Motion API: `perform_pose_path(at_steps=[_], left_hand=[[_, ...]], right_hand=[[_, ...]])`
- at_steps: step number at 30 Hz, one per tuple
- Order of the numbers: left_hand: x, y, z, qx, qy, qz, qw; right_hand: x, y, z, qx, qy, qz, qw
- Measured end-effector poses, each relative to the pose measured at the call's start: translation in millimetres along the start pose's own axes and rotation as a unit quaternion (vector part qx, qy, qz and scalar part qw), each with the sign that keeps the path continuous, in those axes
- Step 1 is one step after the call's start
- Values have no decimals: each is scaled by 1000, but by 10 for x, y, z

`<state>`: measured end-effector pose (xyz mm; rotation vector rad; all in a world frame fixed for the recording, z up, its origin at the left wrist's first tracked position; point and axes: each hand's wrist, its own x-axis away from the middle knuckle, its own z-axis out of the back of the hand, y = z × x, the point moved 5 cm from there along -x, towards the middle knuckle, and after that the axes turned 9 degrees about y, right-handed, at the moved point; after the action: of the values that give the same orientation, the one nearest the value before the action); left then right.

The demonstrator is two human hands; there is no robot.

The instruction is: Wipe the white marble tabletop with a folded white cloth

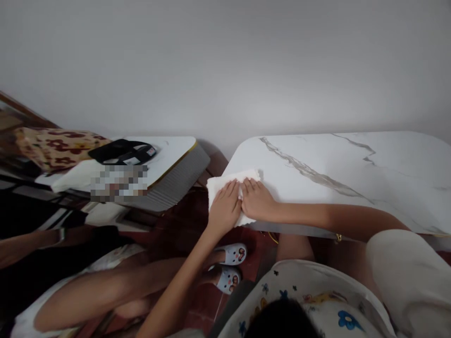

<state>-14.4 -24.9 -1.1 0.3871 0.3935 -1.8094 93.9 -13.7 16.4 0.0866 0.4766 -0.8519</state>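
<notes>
Near the left end of a white marble-patterned tabletop point(317, 159) lies a white cloth point(215, 184), which looks like a small towel. Part of it reaches over the table's left edge. My left hand point(224, 209) rests flat on the cloth, its fingers stretched toward the wall. Beside it my right hand point(259, 199) also presses flat on the cloth, fingers extended and pointing up and left. The two hands touch or nearly touch at the thumbs. The middle of the cloth is hidden under them.
Left across a gap stands a second white-topped table point(176, 148) with a black strapped item point(121, 152) and a flower-patterned fabric item point(63, 145) on or near it. Another person point(116, 286) sits at lower left, feet in light slippers point(235, 253). A wall point(225, 70) runs behind.
</notes>
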Motion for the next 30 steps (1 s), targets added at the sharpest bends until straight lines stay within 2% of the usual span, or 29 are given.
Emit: perform_pose_path(at_steps=[3,7,10,15,18,23,27,30], left_hand=[[-75,246,-20,1,-30,-13,999],[-522,399,-222,12,-47,-37,998],[-993,330,-459,14,-22,-53,998],[-1754,23,-915,9,-6,-81,997],[-2149,-104,-1122,3,-3,-103,995],[-2741,-55,-1318,16,-2,-131,991],[-2995,143,-1402,36,-13,-144,989],[-2957,280,-1410,55,-2,-139,989]], right_hand=[[160,207,56,-20,10,0,1000],[51,661,31,-11,11,-21,1000],[-254,998,-72,11,22,-30,999],[-878,1471,-343,23,34,-52,998],[-1190,1740,-456,28,38,-60,997],[-1500,2210,-484,38,52,-88,994],[-1456,2474,-433,47,67,-128,988],[-1270,2499,-375,52,77,-130,987]])
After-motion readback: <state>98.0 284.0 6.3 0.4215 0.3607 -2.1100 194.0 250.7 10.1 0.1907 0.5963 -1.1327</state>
